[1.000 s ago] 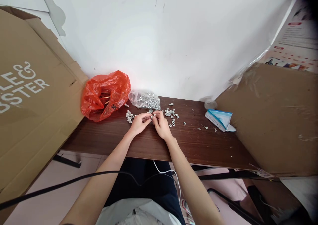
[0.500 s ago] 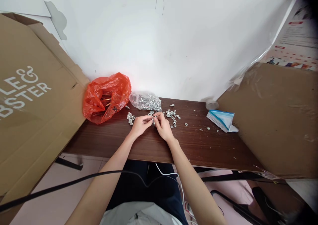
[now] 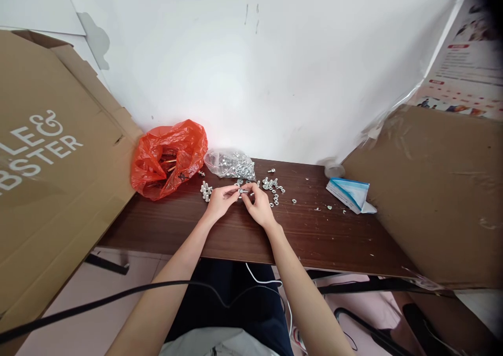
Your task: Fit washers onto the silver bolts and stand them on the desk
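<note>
- Head view: in the middle of the frame, the left hand (image 3: 221,201) and right hand (image 3: 260,205) meet over the desk (image 3: 314,235), thumbs and fingers of each grip pinching one small bolt (image 3: 242,191) from either side.
- The bolt is tiny and partly hidden by fingertips; should either pinch slacken, it could slip and roll among the loose parts.
- A sideways knock of the left hand could topple the standing bolts (image 3: 206,191) just beside it, left of centre.
- The right hand is close to the nuts (image 3: 276,199), right of centre; a brush of the knuckles might scatter them.
- The clear bag (image 3: 230,164), above the hands, is full of metal parts and could spill if nudged.
- The black cable (image 3: 157,286) crosses the lower left in front of an arm and could snag it.
- The desk is dark, wood-grained and flecked with scraps; it carries a red bag (image 3: 168,159) left of centre and a blue-white packet (image 3: 349,193) at right.
- A scuffed white wall (image 3: 294,83) fills the top; cardboard (image 3: 58,198) flanks the left, more the right; pale floor (image 3: 135,264) shows below.
</note>
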`<state>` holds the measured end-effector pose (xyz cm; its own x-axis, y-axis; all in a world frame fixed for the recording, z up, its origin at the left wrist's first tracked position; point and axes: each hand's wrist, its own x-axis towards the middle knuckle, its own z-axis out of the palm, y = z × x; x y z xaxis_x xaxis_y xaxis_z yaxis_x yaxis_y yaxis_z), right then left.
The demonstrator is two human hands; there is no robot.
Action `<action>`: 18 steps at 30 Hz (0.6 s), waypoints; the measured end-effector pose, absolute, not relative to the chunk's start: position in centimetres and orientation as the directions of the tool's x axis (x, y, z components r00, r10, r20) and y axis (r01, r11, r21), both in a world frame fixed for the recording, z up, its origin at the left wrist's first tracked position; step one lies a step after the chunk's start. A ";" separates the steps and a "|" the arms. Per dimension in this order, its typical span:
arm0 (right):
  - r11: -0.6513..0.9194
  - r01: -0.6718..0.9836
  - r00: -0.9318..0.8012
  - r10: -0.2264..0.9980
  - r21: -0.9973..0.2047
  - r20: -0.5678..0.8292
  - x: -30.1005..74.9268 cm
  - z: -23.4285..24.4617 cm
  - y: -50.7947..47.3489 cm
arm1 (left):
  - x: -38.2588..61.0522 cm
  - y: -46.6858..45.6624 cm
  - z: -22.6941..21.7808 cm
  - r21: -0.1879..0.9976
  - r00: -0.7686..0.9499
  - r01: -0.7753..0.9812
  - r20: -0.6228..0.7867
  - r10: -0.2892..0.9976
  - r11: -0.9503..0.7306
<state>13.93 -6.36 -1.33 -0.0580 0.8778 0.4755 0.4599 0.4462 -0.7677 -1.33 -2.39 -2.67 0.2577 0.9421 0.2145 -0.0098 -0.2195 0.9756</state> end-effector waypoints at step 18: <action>0.365 0.686 -0.103 0.905 -0.629 0.412 14.1 -1.4 -6.1 | -1.4 -3.2 -1.6 0.871 0.363 0.175 0.375 0.853 -0.458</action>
